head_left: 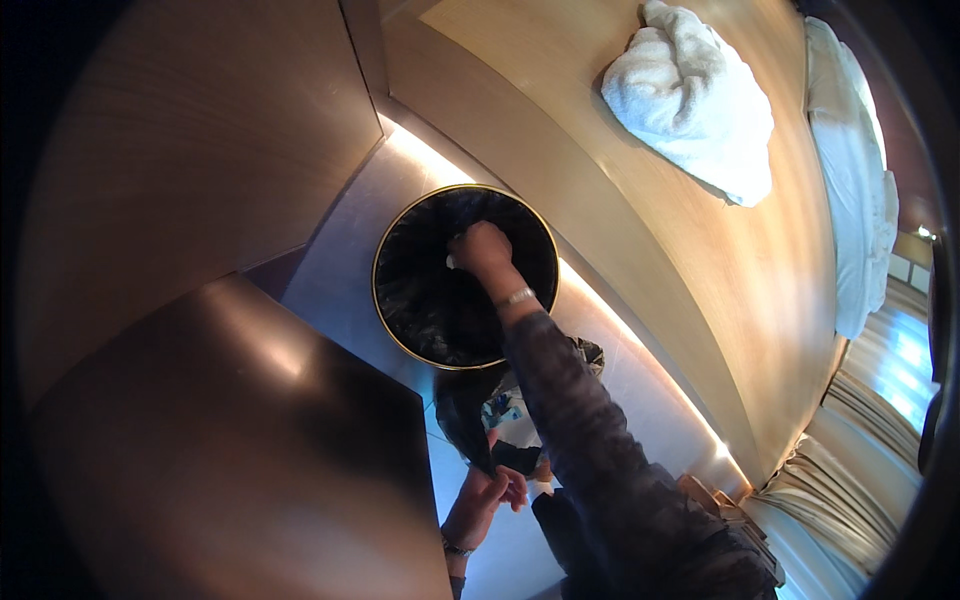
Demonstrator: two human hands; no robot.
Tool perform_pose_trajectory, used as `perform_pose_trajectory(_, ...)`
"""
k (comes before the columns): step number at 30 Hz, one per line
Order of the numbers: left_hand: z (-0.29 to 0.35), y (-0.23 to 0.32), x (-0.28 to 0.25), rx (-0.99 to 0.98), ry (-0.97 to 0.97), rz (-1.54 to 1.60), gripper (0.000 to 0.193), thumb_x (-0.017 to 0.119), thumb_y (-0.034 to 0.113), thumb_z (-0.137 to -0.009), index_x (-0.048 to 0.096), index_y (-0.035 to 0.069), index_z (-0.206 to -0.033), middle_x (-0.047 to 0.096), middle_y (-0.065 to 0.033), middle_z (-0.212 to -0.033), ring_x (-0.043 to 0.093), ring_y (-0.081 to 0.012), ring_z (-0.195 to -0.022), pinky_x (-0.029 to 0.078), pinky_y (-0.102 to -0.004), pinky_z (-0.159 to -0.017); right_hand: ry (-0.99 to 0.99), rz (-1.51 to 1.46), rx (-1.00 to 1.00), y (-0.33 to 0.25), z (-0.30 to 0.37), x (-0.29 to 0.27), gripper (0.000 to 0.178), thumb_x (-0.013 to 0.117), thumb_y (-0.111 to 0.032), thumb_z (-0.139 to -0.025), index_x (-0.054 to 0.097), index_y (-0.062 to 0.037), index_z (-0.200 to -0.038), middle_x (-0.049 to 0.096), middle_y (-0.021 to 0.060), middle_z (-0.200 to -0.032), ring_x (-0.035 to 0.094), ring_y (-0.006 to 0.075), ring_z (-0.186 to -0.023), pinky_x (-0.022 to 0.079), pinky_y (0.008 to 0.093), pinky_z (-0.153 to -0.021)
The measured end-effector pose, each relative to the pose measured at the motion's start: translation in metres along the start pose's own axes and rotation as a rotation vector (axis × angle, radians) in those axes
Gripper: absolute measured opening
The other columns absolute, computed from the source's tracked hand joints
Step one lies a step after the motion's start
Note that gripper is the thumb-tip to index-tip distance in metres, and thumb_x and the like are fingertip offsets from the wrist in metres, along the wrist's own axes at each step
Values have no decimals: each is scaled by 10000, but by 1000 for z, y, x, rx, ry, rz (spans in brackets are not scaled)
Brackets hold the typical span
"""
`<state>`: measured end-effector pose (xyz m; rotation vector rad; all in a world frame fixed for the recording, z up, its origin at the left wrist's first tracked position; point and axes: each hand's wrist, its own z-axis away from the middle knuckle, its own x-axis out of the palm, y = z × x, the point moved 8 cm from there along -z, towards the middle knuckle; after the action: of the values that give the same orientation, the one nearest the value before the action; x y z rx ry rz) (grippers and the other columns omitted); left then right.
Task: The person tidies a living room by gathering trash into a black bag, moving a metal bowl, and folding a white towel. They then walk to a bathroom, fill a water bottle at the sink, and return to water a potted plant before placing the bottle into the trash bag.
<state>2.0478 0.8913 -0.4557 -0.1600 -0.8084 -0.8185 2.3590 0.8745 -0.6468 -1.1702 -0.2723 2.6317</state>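
Observation:
My right hand (485,248) reaches down into a round bin (374,285) with a thin gold rim. A black plastic liner (430,310) covers the bin's inside. The fingers are closed, and a small white bit (450,262) shows at their edge; its kind is unclear. Below the bin, my left hand (485,503) grips the edge of a dark plastic bag (462,415). Whitish and bluish litter (510,418) shows in the bag's mouth. My right forearm hides part of the bag.
A dark cabinet or desk top (250,430) borders the bin at left. To the right runs a wooden counter (560,110), lit along its base, with a crumpled white towel (690,100) on top. White bedding (848,180) and beige curtains (840,460) lie farther right.

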Motion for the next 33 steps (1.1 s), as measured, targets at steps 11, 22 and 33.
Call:
perform_pose_trajectory(11, 5, 6, 5, 79, 30, 37, 823, 561, 360, -984, 23, 136, -1566, 626, -75, -774, 560, -117, -589, 453, -256, -496, -90, -493, -44, 92, 262, -39, 186, 649, -128, -855, 645, -77, -1033, 685, 131, -968, 678, 306, -907, 537, 349, -789)
perform_pose_trajectory(22, 11, -10, 10, 36, -30, 55, 774, 511, 222, -1000, -9, 120, -1564, 562, -45, -709, 510, -103, -563, 409, -244, -493, 476, -577, -134, 90, 198, -76, 509, 662, -259, -888, 482, -44, -1314, 668, 218, -1019, 671, 343, -919, 539, 425, -771)
perform_pose_trajectory(33, 11, -26, 13, 14, 36, -47, 748, 500, 203, -990, 34, 103, -1566, 560, -30, -682, 493, -96, -541, 379, -234, -478, 325, -534, -307, 48, 163, -45, 732, 717, -311, -847, 363, -83, -1445, 620, 245, -1139, 604, 382, -1070, 468, 470, -948)
